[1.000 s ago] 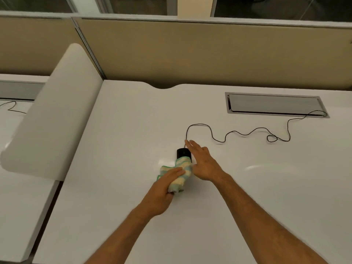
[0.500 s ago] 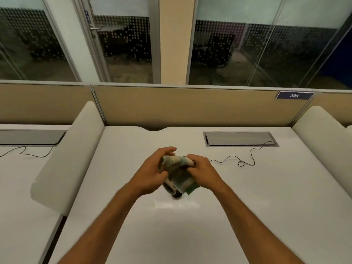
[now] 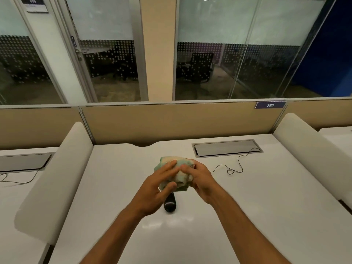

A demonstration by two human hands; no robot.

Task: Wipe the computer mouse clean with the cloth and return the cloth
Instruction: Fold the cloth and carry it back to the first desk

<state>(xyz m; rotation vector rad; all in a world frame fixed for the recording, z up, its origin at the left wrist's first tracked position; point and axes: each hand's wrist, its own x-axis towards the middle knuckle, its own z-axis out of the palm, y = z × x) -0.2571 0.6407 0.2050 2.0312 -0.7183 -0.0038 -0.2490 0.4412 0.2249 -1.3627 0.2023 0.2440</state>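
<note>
White desk (image 3: 247, 216): two hands, left hand (image 3: 155, 191), right hand (image 3: 201, 181), clutch one cloth (image 3: 180, 173), seemingly wrapping one mouse (image 3: 170, 203).

We hold the bunched green-and-cream cloth (image 3: 176, 173) between our left hand (image 3: 158, 189) and right hand (image 3: 200, 180), above the white desk (image 3: 247, 216). The black mouse (image 3: 170, 203) shows just beneath; its cable (image 3: 236, 167) runs to the desk's recessed tray (image 3: 226, 148).
</note>
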